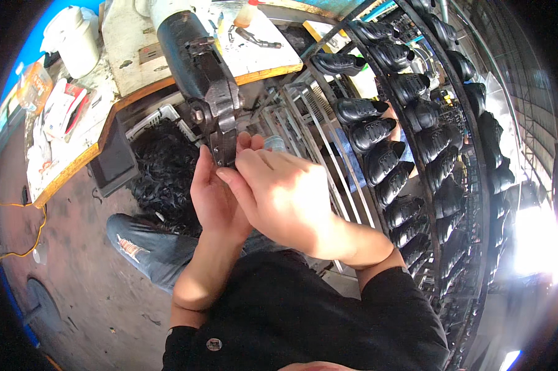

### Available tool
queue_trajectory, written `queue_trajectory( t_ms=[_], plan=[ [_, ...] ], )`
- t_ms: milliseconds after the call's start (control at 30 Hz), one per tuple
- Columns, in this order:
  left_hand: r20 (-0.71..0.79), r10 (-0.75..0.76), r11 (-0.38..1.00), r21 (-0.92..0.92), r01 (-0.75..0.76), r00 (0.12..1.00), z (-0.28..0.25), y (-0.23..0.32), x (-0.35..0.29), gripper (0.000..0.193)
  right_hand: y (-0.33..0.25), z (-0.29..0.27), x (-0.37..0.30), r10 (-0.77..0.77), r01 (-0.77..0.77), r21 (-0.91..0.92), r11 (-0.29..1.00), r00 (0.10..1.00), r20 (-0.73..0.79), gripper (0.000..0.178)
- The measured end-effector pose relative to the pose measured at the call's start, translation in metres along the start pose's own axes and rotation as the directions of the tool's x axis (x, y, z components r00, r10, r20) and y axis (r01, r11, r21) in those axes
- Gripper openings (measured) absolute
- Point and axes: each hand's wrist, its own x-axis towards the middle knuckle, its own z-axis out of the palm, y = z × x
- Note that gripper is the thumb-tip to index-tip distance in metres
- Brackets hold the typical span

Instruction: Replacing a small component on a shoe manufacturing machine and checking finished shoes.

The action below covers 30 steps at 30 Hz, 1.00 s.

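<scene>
A dark metal machine arm (pixel 192 59) reaches from the bench toward me and narrows to a jointed metal end (pixel 224 133). My left hand (pixel 217 207) is cupped around the lower tip of that end, its thumb on one side and its fingertips on the other. From the right, my right hand (pixel 285 188) comes over it with the fingers curled in. Its thumb presses close to the tip, against the left hand. What lies between the fingers is hidden; a small piece may be there, but I cannot make it out.
Black shoes (pixel 373 133) fill a tall metal rack (pixel 424 161) on my right. The wood-edged bench (pixel 263 52) carries a black hand tool (pixel 257 38), a white jug (pixel 78 46) and an orange-labelled bottle (pixel 34 83). Black scraps (pixel 164 164) are heaped below. A yellow cord (pixel 41 232) crosses the floor.
</scene>
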Motion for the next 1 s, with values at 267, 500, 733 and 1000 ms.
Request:
queue_trajectory(
  t_ms=[267,500,733,1000],
  plan=[
    [-0.280,0.146,0.971,0.222,-0.085,0.949,0.002,0.002,-0.001,0.055,0.006,-0.003,-0.007,0.021,-0.022,0.042,0.999,1.000,0.023,0.029],
    [-0.259,0.125,0.972,0.223,-0.067,0.958,0.003,-0.002,-0.005,0.048,0.004,-0.012,-0.006,0.054,-0.043,0.133,0.990,0.995,-0.087,0.031],
    [-0.217,0.053,0.956,0.292,0.013,0.975,-0.001,0.007,-0.003,0.051,0.001,-0.005,-0.005,0.165,-0.134,0.195,0.971,0.975,-0.150,0.022],
    [-0.240,0.266,0.818,0.569,-0.087,0.934,0.021,-0.001,-0.005,0.055,-0.002,-0.014,-0.002,0.151,-0.157,0.195,0.968,0.987,0.047,0.028]
  ],
)
